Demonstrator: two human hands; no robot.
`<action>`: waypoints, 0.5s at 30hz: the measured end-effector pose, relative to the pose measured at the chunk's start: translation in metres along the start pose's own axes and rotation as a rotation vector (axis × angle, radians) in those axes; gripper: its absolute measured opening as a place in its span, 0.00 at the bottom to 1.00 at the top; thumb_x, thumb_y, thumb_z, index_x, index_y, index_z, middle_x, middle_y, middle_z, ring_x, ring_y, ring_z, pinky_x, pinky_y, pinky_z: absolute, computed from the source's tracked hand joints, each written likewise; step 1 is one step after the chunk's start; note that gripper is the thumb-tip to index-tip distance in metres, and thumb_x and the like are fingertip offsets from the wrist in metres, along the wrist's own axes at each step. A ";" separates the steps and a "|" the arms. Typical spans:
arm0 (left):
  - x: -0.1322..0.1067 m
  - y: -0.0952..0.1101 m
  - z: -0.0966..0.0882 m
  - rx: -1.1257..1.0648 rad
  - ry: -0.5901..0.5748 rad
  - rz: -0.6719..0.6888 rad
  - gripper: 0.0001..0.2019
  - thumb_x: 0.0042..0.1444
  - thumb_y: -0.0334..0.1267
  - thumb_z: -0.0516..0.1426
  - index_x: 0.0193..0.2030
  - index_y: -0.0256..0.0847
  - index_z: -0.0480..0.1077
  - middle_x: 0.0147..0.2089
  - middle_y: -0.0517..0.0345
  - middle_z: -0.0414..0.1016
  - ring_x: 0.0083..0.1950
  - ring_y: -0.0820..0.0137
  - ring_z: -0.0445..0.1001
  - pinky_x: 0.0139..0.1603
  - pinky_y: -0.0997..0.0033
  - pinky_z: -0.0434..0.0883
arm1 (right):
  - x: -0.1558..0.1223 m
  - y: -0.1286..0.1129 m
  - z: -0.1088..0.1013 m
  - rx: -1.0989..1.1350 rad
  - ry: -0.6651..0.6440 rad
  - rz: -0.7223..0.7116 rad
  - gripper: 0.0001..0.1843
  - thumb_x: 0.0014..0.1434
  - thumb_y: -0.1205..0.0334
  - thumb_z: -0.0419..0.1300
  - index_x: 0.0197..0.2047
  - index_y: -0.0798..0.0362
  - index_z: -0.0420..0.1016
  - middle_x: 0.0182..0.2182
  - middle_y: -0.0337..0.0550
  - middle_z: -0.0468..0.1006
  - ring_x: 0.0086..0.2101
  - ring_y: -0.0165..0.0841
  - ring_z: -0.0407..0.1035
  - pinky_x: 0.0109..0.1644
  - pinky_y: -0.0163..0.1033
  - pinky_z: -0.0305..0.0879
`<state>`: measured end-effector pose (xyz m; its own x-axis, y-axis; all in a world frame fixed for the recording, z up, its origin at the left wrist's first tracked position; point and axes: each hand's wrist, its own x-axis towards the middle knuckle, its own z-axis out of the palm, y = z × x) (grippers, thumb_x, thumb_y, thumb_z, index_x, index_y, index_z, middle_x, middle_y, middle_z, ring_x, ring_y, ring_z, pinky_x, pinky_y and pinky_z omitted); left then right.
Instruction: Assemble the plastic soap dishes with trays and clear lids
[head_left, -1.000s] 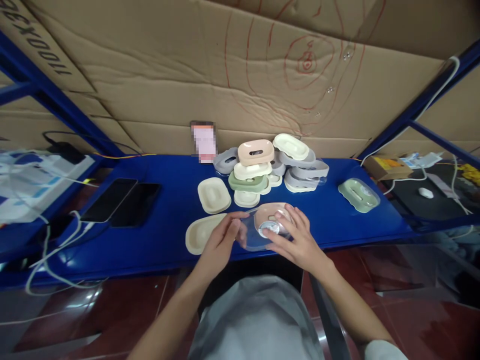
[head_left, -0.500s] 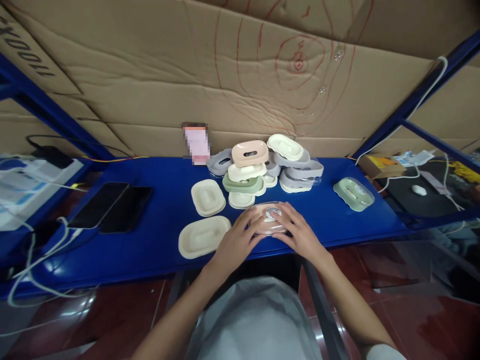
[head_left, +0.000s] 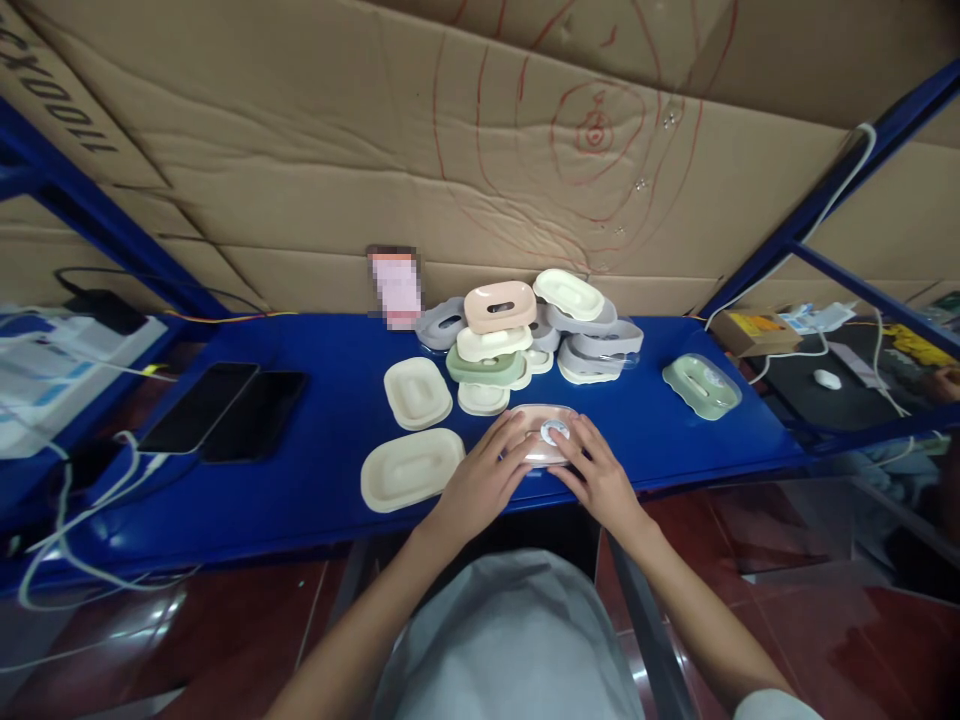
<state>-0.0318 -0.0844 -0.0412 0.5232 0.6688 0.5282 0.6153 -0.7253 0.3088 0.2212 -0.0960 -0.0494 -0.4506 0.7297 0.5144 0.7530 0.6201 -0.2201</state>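
Currently between the fingers: a pale-pink oval plastic dish (head_left: 541, 454), near the blue desk's (head_left: 330, 425) front edge.
Left hand (head_left: 484, 465), right hand (head_left: 598, 468): fingers slightly spread, gripping both ends.
Clear plastic cover (head_left: 553, 408): seemingly being seated; next calls for even rim pressure.
Round white sticker (head_left: 556, 429): at right fingertips, illegible.
Brown cardboard wall (head_left: 300, 150): beyond the fingers, far left, "1100X" legible.

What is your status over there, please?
Left hand and right hand on the pink dish, one each side. Clear cover with round label over it. Cream tray beside left hand, clear of dish.
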 end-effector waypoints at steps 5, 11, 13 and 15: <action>0.006 -0.002 -0.005 -0.014 0.034 -0.037 0.24 0.74 0.40 0.56 0.74 0.44 0.62 0.73 0.42 0.68 0.77 0.54 0.65 0.74 0.47 0.70 | 0.019 0.016 -0.015 0.058 -0.090 -0.054 0.38 0.73 0.57 0.62 0.80 0.36 0.54 0.75 0.49 0.62 0.73 0.49 0.58 0.73 0.62 0.65; 0.003 -0.002 -0.003 0.011 0.042 -0.037 0.24 0.73 0.39 0.57 0.73 0.43 0.64 0.72 0.42 0.69 0.77 0.53 0.65 0.73 0.49 0.71 | 0.017 0.021 -0.016 0.045 -0.138 -0.087 0.41 0.72 0.54 0.64 0.81 0.37 0.51 0.77 0.49 0.58 0.75 0.50 0.54 0.74 0.62 0.64; 0.002 -0.002 -0.003 0.011 0.038 -0.012 0.24 0.73 0.38 0.57 0.73 0.43 0.64 0.73 0.41 0.68 0.78 0.51 0.63 0.74 0.47 0.71 | 0.011 0.017 -0.013 0.027 -0.105 -0.077 0.42 0.72 0.56 0.64 0.81 0.37 0.50 0.77 0.50 0.58 0.75 0.50 0.53 0.74 0.62 0.64; 0.002 -0.003 -0.003 -0.001 0.021 0.008 0.24 0.73 0.38 0.57 0.73 0.42 0.64 0.74 0.40 0.67 0.78 0.51 0.63 0.74 0.46 0.70 | 0.007 0.014 -0.010 0.028 -0.075 -0.060 0.41 0.72 0.59 0.64 0.81 0.37 0.50 0.77 0.50 0.59 0.75 0.49 0.54 0.74 0.61 0.64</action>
<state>-0.0345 -0.0809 -0.0387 0.5153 0.6595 0.5473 0.6108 -0.7306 0.3053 0.2332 -0.0856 -0.0410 -0.5298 0.7101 0.4638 0.7105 0.6702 -0.2145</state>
